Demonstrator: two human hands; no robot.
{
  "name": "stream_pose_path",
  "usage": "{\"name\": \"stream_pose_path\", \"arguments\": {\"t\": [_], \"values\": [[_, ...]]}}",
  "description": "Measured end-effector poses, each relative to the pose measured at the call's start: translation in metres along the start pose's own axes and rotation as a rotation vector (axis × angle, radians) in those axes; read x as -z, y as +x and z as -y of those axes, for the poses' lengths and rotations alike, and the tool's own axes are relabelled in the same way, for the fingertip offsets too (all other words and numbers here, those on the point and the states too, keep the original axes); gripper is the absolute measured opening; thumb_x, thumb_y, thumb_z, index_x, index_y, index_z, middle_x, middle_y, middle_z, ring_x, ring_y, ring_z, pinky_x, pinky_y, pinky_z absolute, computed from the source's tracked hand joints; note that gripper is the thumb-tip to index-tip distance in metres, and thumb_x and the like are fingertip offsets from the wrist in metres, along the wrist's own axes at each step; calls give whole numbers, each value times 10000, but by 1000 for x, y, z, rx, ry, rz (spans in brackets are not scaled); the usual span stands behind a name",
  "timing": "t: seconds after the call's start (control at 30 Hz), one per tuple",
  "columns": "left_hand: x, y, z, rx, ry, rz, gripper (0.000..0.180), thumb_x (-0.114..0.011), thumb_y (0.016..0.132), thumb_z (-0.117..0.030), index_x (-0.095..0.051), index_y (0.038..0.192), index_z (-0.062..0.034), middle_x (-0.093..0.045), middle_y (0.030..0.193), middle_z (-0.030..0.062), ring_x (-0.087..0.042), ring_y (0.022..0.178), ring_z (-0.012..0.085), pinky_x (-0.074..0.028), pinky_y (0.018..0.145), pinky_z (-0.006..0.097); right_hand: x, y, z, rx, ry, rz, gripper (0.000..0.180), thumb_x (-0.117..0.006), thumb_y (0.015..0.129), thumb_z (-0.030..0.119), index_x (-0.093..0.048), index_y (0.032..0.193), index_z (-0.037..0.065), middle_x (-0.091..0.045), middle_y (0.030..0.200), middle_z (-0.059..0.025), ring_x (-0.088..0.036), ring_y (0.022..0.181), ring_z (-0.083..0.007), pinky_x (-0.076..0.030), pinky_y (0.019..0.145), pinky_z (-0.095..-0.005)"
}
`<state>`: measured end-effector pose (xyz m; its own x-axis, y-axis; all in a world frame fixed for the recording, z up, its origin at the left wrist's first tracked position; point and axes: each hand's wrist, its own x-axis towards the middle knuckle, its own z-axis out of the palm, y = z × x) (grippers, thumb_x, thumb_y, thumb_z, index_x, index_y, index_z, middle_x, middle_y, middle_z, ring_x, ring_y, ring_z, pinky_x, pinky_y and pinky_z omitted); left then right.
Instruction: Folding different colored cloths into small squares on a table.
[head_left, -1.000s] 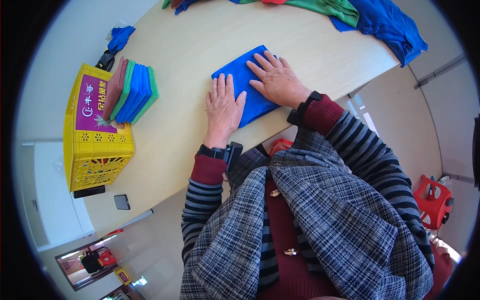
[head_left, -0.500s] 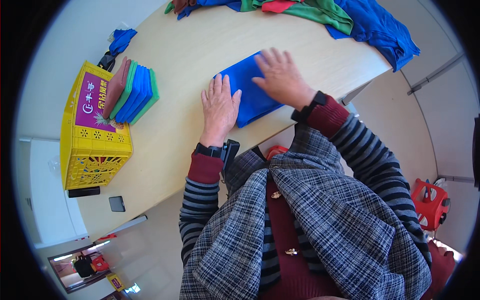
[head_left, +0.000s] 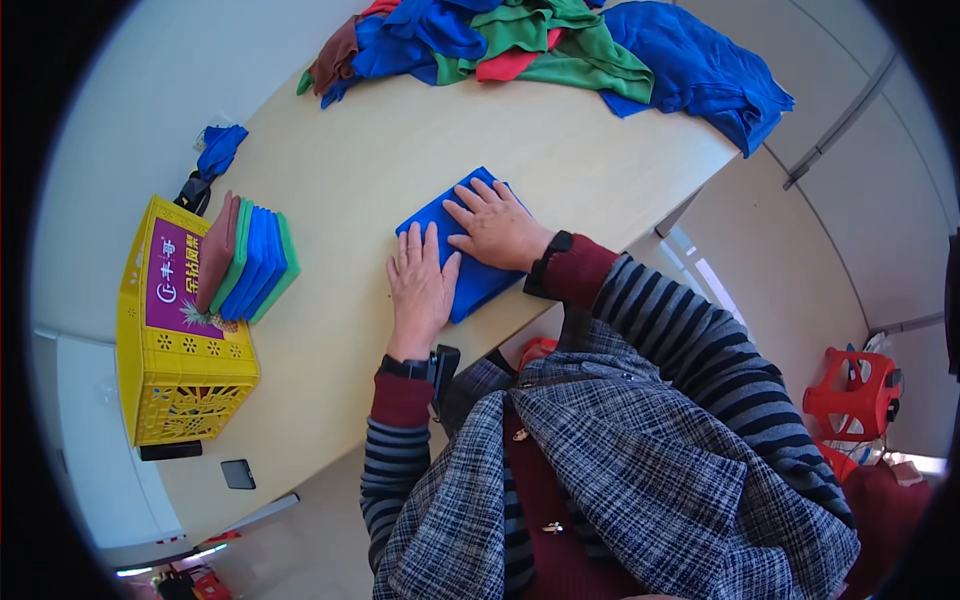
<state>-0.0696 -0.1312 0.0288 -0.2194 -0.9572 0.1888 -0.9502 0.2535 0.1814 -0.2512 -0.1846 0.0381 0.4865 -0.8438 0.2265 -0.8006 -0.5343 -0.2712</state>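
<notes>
A folded blue cloth [head_left: 462,250] lies flat on the light wooden table [head_left: 400,160] near its front edge. My left hand [head_left: 420,287] presses palm-down on the cloth's left part, fingers spread. My right hand [head_left: 495,225] lies flat on its right part, fingers pointing toward the far left. Both hands hold nothing, they only rest on the cloth.
A yellow plastic crate [head_left: 178,330] stands at the table's left end with a stack of folded cloths [head_left: 248,258], brown, green and blue, leaning against it. A heap of unfolded cloths [head_left: 560,45] fills the far side. A red stool [head_left: 852,392] stands on the floor, right.
The view has tilted, so the table and cloth sit lower in the picture. Both hands stay flat on the blue cloth, the right one slid slightly across it.
</notes>
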Motion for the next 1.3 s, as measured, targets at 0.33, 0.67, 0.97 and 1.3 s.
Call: {"name": "stream_pose_path", "arguments": {"t": [0.33, 0.67, 0.97, 1.3], "values": [[12, -54, -25, -104, -16, 19, 739, -629, 962, -379, -337, 1547, -33, -301, 1618, 186, -260, 1500, 377, -231, 1199, 549, -7, -58, 4, 173, 15, -110, 619, -498, 1009, 477, -466, 1494, 95, -420, 1562, -141, -328, 1476, -346, -231, 1209, -515], [5, -68, -17, -103, -19, -162, 716, -753, 863, -257, -444, 1462, -14, -429, 1524, 189, -449, 1374, 351, -352, 1143, 521, 7, -69, -30, 114, -27, -87, 632, -533, 996, 451, -429, 1511, 99, -378, 1586, -143, -303, 1490, -343, -224, 1216, -507], [17, -75, -29, -161, 24, -240, 528, -728, 851, -139, -575, 1338, -1, -547, 1403, 192, -537, 1282, 351, -426, 1099, 480, 23, -84, 6, 207, -7, -47, 735, -650, 922, 400, -390, 1527, 74, -357, 1596, -146, -288, 1498, -338, -199, 1235, -505], [15, -81, -28, -225, 15, -272, 481, -728, 822, -57, -620, 1290, -26, -591, 1364, 160, -551, 1279, 332, -457, 1072, 431, 20, -92, 5, 246, 25, -48, 699, -679, 910, 327, -414, 1500, 61, -391, 1571, -142, -326, 1479, -330, -228, 1225, -499]]}}
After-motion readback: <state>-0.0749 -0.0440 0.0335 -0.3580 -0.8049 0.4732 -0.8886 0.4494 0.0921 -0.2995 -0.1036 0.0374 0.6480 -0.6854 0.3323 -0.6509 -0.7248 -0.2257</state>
